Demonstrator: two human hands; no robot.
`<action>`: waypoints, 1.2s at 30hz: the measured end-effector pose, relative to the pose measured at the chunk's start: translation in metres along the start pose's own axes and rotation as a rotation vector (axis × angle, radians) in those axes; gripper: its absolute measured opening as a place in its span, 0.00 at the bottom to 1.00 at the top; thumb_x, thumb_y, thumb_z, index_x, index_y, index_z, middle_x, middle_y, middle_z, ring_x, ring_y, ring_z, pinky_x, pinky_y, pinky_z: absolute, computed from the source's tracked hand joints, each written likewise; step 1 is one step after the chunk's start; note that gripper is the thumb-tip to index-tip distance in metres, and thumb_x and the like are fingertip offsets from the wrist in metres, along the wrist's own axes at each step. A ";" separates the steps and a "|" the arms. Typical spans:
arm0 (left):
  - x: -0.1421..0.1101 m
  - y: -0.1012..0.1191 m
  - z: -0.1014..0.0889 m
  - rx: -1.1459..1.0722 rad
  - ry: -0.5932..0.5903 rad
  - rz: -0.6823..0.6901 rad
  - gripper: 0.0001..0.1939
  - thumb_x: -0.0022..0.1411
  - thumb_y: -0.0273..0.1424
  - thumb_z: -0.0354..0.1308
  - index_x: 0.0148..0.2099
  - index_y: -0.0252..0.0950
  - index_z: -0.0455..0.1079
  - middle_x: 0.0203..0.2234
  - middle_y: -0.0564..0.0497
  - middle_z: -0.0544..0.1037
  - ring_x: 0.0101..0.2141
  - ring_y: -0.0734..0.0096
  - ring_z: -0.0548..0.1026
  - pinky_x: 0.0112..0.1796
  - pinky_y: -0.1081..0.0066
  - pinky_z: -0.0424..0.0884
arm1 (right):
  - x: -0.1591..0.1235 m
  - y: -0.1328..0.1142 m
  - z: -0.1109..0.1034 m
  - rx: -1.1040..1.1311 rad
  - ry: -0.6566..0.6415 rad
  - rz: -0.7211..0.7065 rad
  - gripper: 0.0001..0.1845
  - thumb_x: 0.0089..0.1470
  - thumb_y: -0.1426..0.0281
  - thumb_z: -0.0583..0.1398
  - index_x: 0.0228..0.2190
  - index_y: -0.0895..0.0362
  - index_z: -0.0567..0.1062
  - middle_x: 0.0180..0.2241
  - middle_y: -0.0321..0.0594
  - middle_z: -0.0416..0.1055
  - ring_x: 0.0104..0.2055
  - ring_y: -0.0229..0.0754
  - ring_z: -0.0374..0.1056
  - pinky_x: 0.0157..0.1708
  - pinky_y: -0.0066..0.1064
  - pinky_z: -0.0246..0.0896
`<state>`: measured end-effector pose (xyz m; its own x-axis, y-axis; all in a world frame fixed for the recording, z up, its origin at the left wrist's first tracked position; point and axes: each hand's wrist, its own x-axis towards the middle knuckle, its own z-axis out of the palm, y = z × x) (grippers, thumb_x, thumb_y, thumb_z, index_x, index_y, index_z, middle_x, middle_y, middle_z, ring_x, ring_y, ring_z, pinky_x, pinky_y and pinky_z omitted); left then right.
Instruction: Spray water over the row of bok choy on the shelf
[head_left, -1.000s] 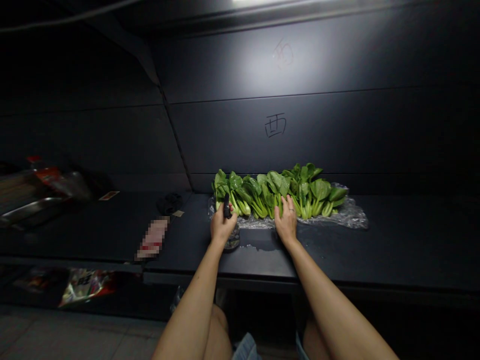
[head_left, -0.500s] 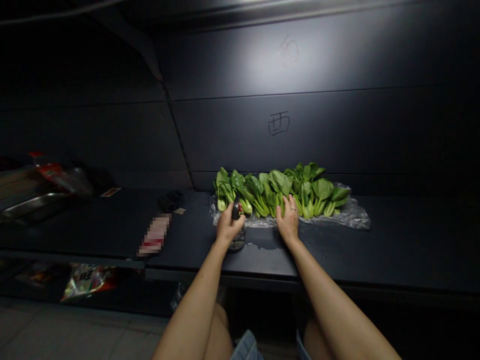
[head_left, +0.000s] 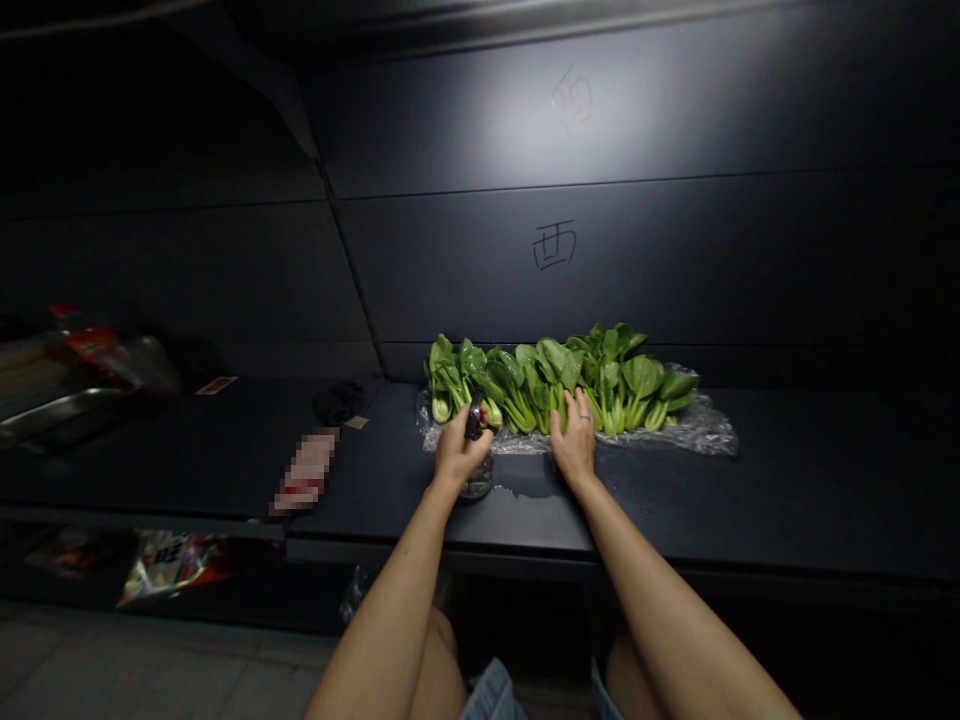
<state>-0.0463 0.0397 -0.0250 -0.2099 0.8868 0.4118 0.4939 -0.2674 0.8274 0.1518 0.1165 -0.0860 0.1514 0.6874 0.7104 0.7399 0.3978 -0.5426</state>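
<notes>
A row of green bok choy [head_left: 559, 375] lies on crumpled clear plastic wrap [head_left: 705, 430] against the back panel, leaves toward the panel and pale stalks toward me. My left hand [head_left: 459, 450] is closed around the neck of a spray bottle [head_left: 475, 482] with a black trigger head and clear body, upright by the row's left end. Part of the bottle is hidden behind the fingers. With fingers stretched out, my right hand [head_left: 575, 440] rests against the stalks near the middle of the row, gripping nothing that I can see.
Water is pooled on the dark shelf [head_left: 675, 510] between my hands. To the left lie a blurred-out pinkish packet [head_left: 306, 472], a dark crumpled cloth-like item [head_left: 339, 402] and small cards. Farther left is a metal tray [head_left: 45, 412] with red packaging. A colourful bag [head_left: 169, 565] sits below.
The camera view has shifted very slightly. My left hand and the spray bottle have moved a touch to the right relative to the bok choy; my right hand stays at the stalks.
</notes>
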 end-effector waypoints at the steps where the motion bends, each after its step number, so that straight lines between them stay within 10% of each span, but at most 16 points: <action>1: 0.000 -0.001 0.001 -0.008 -0.003 -0.004 0.14 0.50 0.25 0.56 0.42 0.38 0.72 0.33 0.52 0.80 0.33 0.69 0.78 0.35 0.72 0.73 | 0.000 0.000 0.000 0.001 0.000 0.001 0.26 0.62 0.64 0.48 0.57 0.63 0.67 0.63 0.59 0.59 0.68 0.53 0.50 0.63 0.51 0.52; 36: 0.001 0.003 0.005 0.005 0.025 -0.001 0.14 0.50 0.23 0.56 0.41 0.37 0.71 0.36 0.50 0.80 0.35 0.68 0.78 0.38 0.71 0.74 | 0.002 0.000 0.000 0.021 -0.019 0.025 0.27 0.62 0.64 0.49 0.57 0.66 0.67 0.63 0.60 0.58 0.68 0.53 0.50 0.64 0.50 0.51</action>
<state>-0.0404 0.0421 -0.0238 -0.2315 0.8773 0.4204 0.4980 -0.2644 0.8259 0.1518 0.1175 -0.0847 0.1566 0.7088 0.6878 0.7220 0.3931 -0.5694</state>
